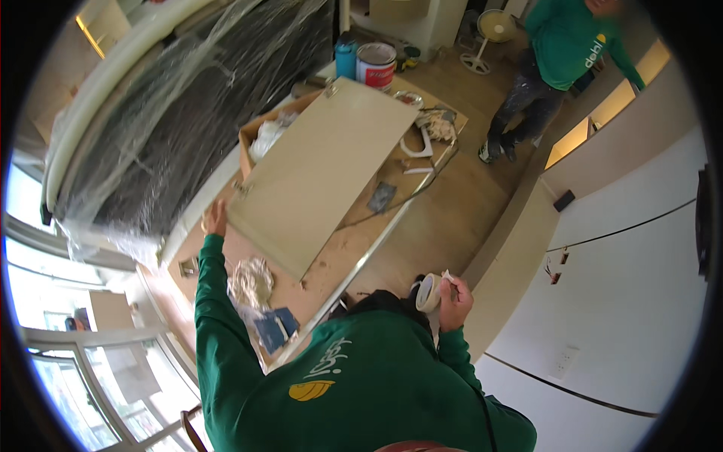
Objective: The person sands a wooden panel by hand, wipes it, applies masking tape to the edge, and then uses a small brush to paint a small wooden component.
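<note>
A large beige panel (320, 169) lies flat across the worktop (354, 252); the left hand (216, 218) rests open-fingered at its near-left edge. A red-and-white paint can (376, 65) stands at the far edge beside a blue bottle (346, 59). The right hand (454, 300), off the worktop's near-right edge, has its grip clenched on a cream tape roll (428, 292).

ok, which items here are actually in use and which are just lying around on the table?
In use:
- beige panel, left hand at its corner
- tape roll, held in right hand

Lying about:
- paint can
- blue bottle
- cardboard box
- crumpled plastic
- standing fan
</note>
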`<state>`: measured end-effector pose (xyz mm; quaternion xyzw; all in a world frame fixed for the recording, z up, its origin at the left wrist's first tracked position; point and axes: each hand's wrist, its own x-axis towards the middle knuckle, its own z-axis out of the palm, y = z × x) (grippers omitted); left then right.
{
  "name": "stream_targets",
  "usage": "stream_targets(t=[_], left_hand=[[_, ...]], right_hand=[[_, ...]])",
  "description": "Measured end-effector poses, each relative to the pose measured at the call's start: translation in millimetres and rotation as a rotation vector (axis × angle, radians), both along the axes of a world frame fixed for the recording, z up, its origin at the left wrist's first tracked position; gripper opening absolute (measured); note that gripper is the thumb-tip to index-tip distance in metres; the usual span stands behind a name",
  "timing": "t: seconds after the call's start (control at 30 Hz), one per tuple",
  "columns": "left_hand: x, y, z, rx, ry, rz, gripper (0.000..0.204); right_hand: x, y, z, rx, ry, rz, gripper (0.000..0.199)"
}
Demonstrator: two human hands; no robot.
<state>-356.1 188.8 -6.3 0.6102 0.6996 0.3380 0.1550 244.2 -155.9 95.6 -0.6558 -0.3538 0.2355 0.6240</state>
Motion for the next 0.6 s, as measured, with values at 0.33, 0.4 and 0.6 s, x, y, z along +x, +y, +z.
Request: stream_targets(t=[0.33, 0.4, 0.6], left_hand=[[396, -86, 166, 0.346, -0.402, -0.246, 0.027], [497, -117, 170, 0.008, -0.656, -0.56, 0.038], [660, -132, 210, 0.029, -0.417, -1.018, 0.051]], right_hand=[[158, 62, 57, 0.174, -0.366, 0.275, 0.022], [190, 78, 68, 0.193, -0.407, 0.41, 0.023], [248, 127, 79, 0.262, -0.408, 0.628, 0.023]])
